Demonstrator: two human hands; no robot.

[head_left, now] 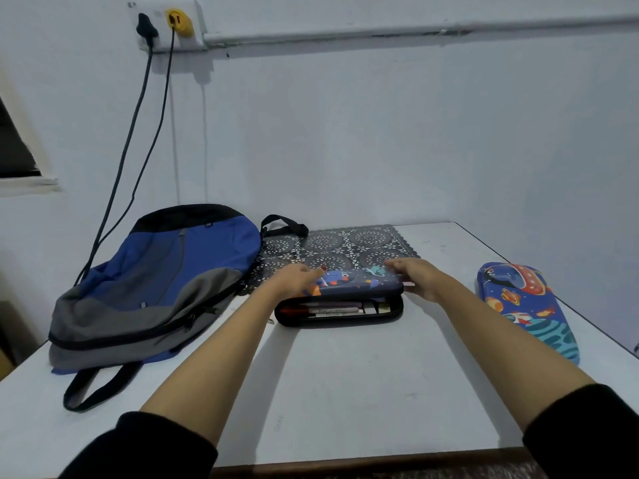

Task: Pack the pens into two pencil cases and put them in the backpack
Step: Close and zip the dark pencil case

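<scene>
Backpack [155, 278], blue and grey with black trim, lies flat at the left of the white table [345, 392], close to the wall, one strap looping toward the near edge. A black lace-pattern mat [345, 243] lies just right of it at the back of the table.

A second case [525, 305], blue with a rocket and planets on it, lies zipped shut near the table's right edge, well apart from the backpack.

Between them, in the middle of the table and touching the mat's front edge, sits the case [359, 280], with the same space print. Its lid is tilted low over its base, leaving a gap at the front.

Both bare forearms reach out from black sleeves to this lid. The right hand [418, 276] pinches the lid's right end, fingers laid close together on top and thumb at the edge beneath. The left hand [294, 280] is at the lid's left end with one red-nailed fingertip on top. Its other fingers are hidden, so I cannot tell whether they grip.

Pens [332, 310] lie side by side inside the base, seen through the gap. One is red and the others are pale.
</scene>
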